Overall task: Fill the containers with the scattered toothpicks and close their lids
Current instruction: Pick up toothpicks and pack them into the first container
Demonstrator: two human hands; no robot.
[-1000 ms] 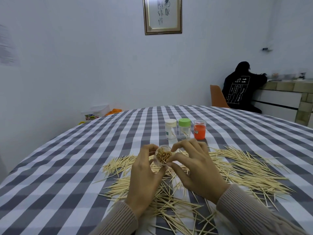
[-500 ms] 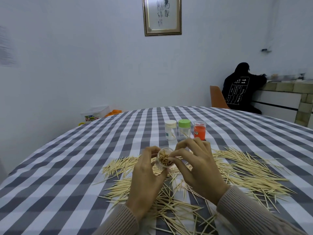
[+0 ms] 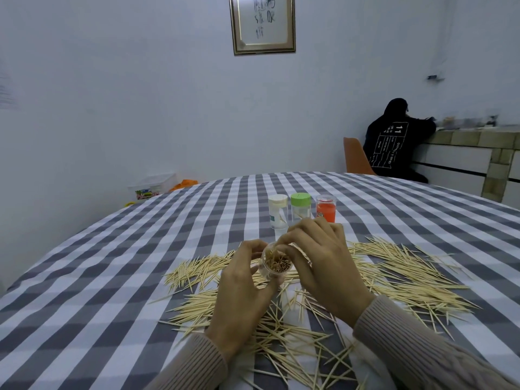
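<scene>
Our left hand curls round a small clear jar, tilted with its open mouth toward us and packed with toothpick ends. Our right hand meets it at the rim, thumb and forefinger pinched together over the mouth; whether they hold a toothpick there we cannot tell. Under and around both hands the loose toothpicks lie scattered on the grey and white checked tablecloth, too many to count, spreading left, right and toward us. Just beyond our fingers, farther up the table, stand three more jars in a row: one with a cream lid on the left, bearing a small label we cannot read, one with a green lid in the middle, and one showing orange on the right. Far off to the right a person sits with their back to us, the dark top printed with "11". On the far wall hangs one framed calligraphy sheet, its characters unreadable to us.
</scene>
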